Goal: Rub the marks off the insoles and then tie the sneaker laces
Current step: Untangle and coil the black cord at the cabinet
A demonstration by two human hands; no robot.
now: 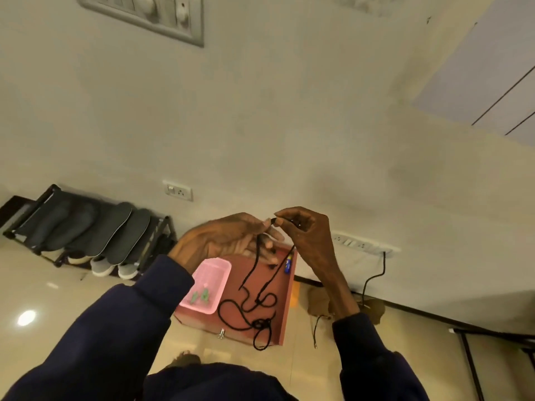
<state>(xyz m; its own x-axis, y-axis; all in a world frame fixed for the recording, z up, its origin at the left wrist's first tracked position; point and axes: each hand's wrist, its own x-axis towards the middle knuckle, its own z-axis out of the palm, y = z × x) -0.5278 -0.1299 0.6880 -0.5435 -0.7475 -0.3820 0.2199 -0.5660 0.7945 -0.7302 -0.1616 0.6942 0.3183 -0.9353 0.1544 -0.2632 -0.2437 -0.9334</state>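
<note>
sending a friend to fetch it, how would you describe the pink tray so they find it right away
Look for the low reddish-brown box on the floor against the wall. On its left part sits the pink tray, beside a tangled black lace. It is the only see-through pink container there, with small green pieces inside.

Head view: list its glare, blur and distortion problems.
Head view: warm, dim indoor light; a bright glare spot on the glossy floor at left; the wide-angle lens leans and stretches the room toward the edges; the switch panel at the top is blurred; the left hand, right hand and black lace are fairly sharp.
</note>
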